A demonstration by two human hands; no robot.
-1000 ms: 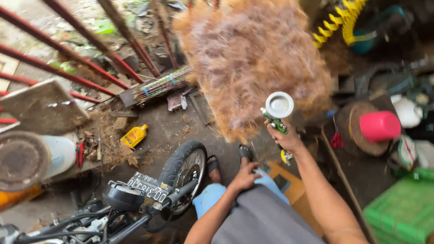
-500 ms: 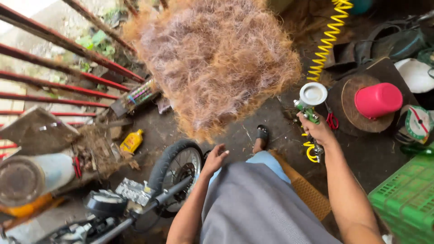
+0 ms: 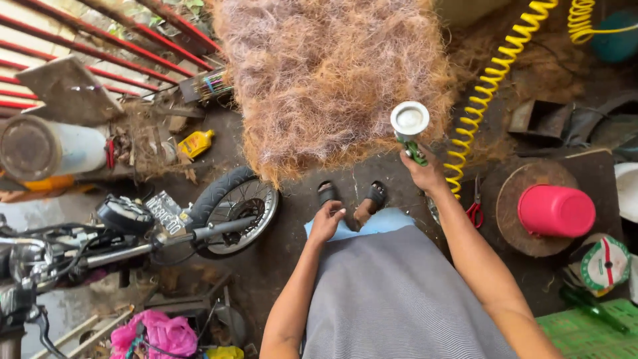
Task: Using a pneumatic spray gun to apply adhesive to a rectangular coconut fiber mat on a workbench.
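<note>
Coir mat (image 3: 332, 80) top cut off by frame edge.

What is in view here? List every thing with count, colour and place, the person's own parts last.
Fibre mat: one, brown, top centre.
Spray gun: one, green with white cup, in right hand.
Coiled hose: one, yellow, right of mat.
Bucket: one, pink, upturned at right.
Scissors: one, red-handled, left of bucket.
Motorcycle: one, dark, left.
Bottle: one, yellow, on ground, upper left.
Railing: red bars, top left.
Crate: one, green, bottom right.
Sandals: two, black, on the feet.
Left hand: empty, by thigh.
Right hand: grips gun.
</note>
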